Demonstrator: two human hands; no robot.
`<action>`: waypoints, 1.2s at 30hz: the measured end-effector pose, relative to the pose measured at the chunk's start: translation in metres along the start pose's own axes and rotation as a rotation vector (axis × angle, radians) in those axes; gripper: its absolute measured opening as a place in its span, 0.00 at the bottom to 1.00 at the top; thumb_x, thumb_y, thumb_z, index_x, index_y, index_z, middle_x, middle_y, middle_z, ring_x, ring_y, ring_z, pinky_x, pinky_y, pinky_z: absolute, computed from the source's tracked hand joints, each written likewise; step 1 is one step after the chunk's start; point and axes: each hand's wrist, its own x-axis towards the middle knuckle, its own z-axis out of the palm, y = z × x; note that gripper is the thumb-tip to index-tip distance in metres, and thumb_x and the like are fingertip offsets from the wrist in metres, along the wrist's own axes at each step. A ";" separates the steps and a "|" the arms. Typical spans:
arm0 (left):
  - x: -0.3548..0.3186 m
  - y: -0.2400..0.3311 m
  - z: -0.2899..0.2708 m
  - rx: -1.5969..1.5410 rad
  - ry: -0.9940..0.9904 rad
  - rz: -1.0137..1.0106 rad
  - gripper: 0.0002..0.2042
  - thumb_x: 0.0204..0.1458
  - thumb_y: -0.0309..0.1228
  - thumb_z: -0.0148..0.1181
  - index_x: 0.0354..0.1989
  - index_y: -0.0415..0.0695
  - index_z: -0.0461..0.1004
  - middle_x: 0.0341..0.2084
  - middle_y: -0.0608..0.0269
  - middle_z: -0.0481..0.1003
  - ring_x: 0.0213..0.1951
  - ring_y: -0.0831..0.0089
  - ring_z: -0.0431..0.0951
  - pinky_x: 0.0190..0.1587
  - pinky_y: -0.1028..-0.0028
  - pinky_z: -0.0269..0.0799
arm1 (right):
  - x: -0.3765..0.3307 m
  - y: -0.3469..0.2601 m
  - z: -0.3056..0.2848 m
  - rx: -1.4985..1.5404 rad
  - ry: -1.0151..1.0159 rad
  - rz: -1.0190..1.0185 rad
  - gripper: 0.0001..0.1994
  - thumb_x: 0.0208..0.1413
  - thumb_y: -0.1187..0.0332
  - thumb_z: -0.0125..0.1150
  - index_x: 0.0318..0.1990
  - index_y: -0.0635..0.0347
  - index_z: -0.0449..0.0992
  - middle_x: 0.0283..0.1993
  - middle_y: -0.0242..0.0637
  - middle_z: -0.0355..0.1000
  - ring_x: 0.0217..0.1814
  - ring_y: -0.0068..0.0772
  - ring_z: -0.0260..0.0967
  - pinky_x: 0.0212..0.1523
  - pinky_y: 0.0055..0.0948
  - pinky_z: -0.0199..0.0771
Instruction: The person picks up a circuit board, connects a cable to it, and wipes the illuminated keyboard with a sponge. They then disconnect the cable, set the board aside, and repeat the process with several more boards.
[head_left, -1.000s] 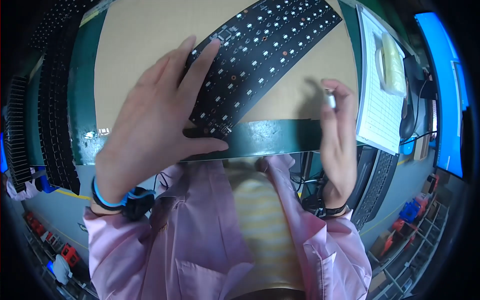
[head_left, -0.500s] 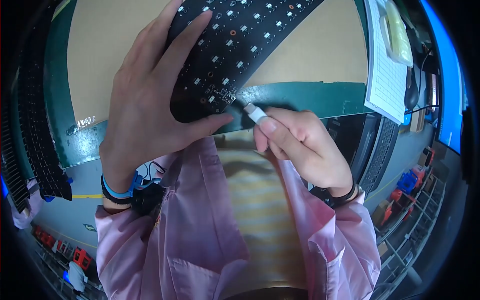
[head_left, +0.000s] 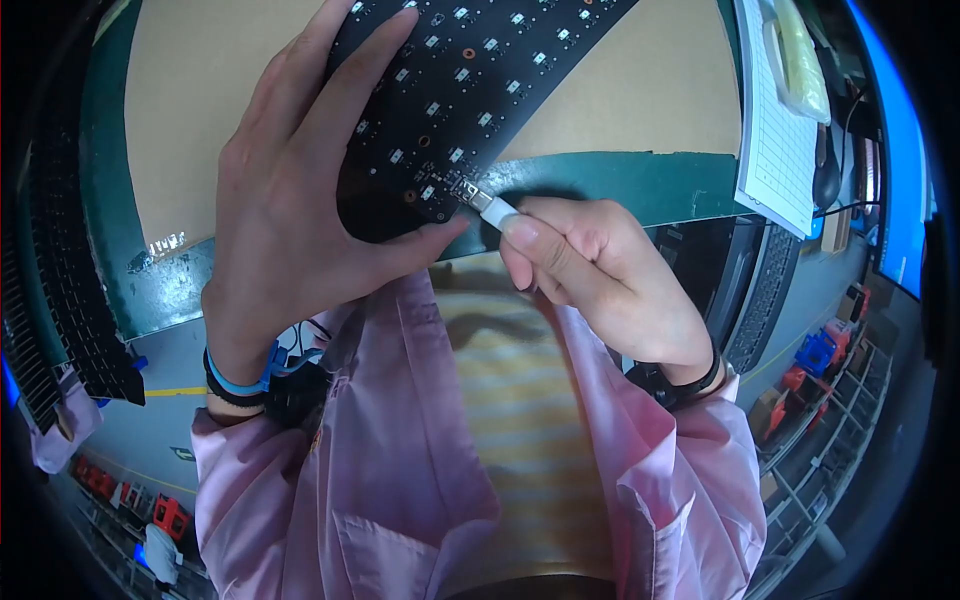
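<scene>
A black circuit board [head_left: 470, 75] dotted with small white parts lies at a slant over the brown sheet, one corner reaching past its near edge. My left hand [head_left: 290, 190] grips that board, fingers stretched along its left side and thumb by the near corner. Between the thumb and fingers of my right hand [head_left: 610, 270] is a white cable plug [head_left: 494, 210]. Its metal end meets the small metal socket at the board's corner; how deep it sits cannot be made out. The cable behind the plug is hidden by the hand.
The brown sheet [head_left: 640, 100] covers much of the green tabletop [head_left: 650, 185]. At the right are gridded paper [head_left: 785, 165], a clear bag [head_left: 800, 70], a dark mouse [head_left: 826, 180] and a blue screen [head_left: 890, 170]. Black slotted strips [head_left: 85, 250] stand at the left.
My right hand has moved slightly up and left, bringing the plug from a short gap away to the board's socket. My left hand stays on the board.
</scene>
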 end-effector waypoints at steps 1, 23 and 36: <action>0.000 0.000 0.000 -0.002 -0.002 0.000 0.44 0.19 0.32 0.70 0.55 0.43 0.61 0.57 0.52 0.56 0.54 0.58 0.63 0.53 0.64 0.63 | 0.000 -0.001 0.000 -0.002 -0.008 0.019 0.16 0.59 0.66 0.40 0.21 0.63 0.67 0.11 0.34 0.51 0.13 0.24 0.47 0.17 0.27 0.49; 0.000 -0.002 0.002 -0.096 0.031 -0.071 0.47 0.17 0.34 0.74 0.56 0.45 0.60 0.54 0.55 0.62 0.52 0.64 0.67 0.52 0.68 0.65 | 0.016 -0.012 -0.012 0.096 -0.131 0.111 0.16 0.59 0.66 0.43 0.21 0.64 0.67 0.12 0.23 0.53 0.13 0.12 0.45 0.15 0.16 0.43; -0.002 -0.025 -0.024 -0.133 0.055 -0.158 0.43 0.28 0.24 0.65 0.60 0.45 0.52 0.55 0.55 0.60 0.58 0.66 0.58 0.58 0.67 0.55 | 0.009 -0.011 -0.011 -0.564 0.269 -0.405 0.12 0.57 0.64 0.47 0.33 0.64 0.73 0.24 0.33 0.69 0.27 0.20 0.65 0.28 0.20 0.62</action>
